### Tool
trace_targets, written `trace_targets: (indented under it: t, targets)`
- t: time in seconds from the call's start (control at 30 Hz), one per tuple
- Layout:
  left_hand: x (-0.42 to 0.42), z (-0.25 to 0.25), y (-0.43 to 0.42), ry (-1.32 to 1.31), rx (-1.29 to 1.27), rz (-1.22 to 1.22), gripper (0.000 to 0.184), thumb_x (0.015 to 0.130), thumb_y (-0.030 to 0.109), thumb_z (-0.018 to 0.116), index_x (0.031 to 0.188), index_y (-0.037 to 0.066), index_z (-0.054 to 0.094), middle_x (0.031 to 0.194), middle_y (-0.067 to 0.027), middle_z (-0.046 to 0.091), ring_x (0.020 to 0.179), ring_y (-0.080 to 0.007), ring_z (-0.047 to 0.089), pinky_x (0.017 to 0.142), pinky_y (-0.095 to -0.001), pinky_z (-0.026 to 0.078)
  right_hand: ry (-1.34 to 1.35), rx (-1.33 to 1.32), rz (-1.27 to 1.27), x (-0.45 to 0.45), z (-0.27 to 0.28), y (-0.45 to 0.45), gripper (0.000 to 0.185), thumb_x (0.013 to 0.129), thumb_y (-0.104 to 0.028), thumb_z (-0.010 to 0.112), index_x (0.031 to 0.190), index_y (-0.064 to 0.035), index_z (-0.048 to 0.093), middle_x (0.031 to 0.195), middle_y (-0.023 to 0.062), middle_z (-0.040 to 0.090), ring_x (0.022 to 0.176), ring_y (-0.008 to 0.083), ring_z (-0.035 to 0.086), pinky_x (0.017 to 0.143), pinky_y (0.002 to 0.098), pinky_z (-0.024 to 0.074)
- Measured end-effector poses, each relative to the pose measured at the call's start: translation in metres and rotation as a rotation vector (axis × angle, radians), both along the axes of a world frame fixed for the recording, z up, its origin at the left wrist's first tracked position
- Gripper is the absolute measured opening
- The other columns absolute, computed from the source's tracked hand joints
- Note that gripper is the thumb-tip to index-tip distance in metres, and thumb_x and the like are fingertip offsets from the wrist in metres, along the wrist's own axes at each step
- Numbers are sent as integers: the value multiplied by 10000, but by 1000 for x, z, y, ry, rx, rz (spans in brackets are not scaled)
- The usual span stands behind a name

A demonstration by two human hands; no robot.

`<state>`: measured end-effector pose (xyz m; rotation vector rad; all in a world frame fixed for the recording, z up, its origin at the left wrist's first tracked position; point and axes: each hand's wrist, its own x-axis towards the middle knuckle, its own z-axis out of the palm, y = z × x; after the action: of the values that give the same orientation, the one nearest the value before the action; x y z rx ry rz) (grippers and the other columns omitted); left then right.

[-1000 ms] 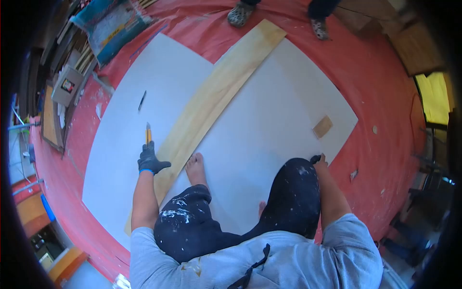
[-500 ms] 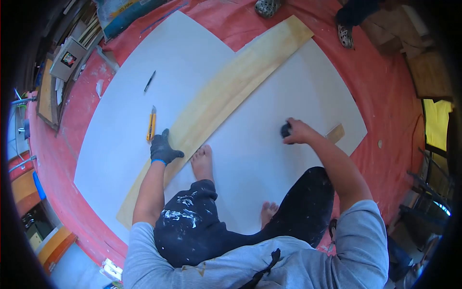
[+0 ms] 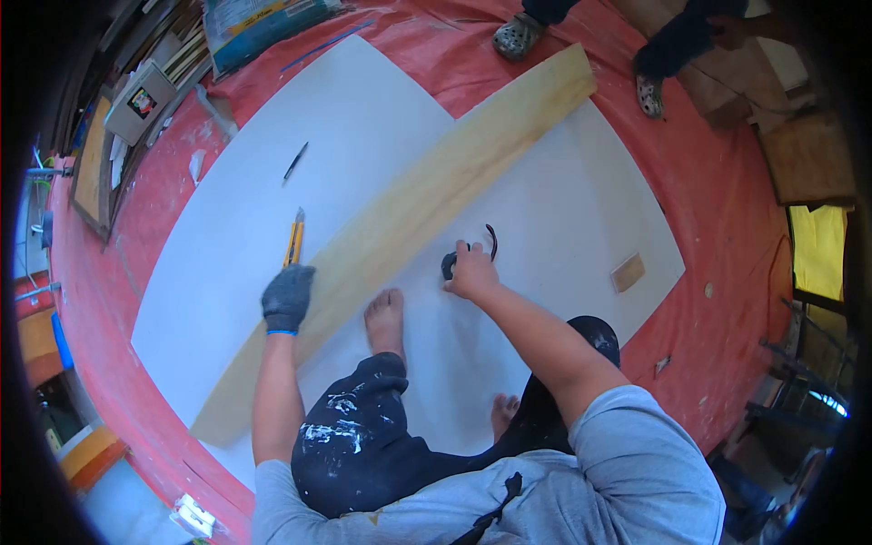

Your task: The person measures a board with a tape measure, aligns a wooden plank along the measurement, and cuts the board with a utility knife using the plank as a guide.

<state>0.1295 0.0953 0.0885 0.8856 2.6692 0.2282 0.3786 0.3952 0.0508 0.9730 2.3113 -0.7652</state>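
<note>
My left hand, in a grey glove with a blue cuff edge, has its fingers curled over the lower end of a yellow utility knife, whose blade end points away from me. The knife lies on a white sheet, beside a long pale wooden plank placed diagonally across it. My bare right hand grips a small black object, mostly hidden by the fingers, low over the sheet right of the plank. A dark curved strip shows beside these fingers; whether it joins the object is unclear.
A dark pen lies on the sheet's left half. At right sits a small tan rectangular piece. Red covering surrounds the sheet. Another person's clogs stand at the far edge. My bare foot touches the sheet near the plank.
My left hand has gone from the plank's edge to the knife's lower end. My right hand has moved left toward the plank with the black object, uncovering the tan piece. The view has shifted slightly.
</note>
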Motion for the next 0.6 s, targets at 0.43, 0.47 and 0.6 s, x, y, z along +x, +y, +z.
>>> trace_targets:
  t: [0.43, 0.47, 0.6]
  targets:
    - [-18, 183, -41, 500, -8, -300, 311, 874, 373, 779, 826, 88, 664, 743, -138, 636, 731, -371, 630, 666, -501, 478, 571, 430, 486, -41, 163, 93, 899, 762, -648, 822, 1452, -134, 564, 1504, 121, 509, 1538, 398, 306, 1251, 684, 119]
    - [-16, 194, -31, 471, -27, -319, 305, 873, 367, 780, 853, 79, 683, 752, -142, 636, 747, -376, 629, 675, -499, 477, 547, 440, 511, -32, 160, 97, 756, 812, -629, 789, 1340, -105, 656, 1353, 123, 644, 1423, 343, 481, 1228, 633, 230]
    - [-35, 216, 24, 618, 151, -517, 393, 821, 472, 813, 791, 119, 642, 705, -125, 601, 685, -356, 606, 631, -483, 461, 499, 186, 300, 2, 154, 117, 530, 891, -592, 731, 1064, -92, 702, 1034, 152, 718, 1064, 374, 654, 997, 532, 461]
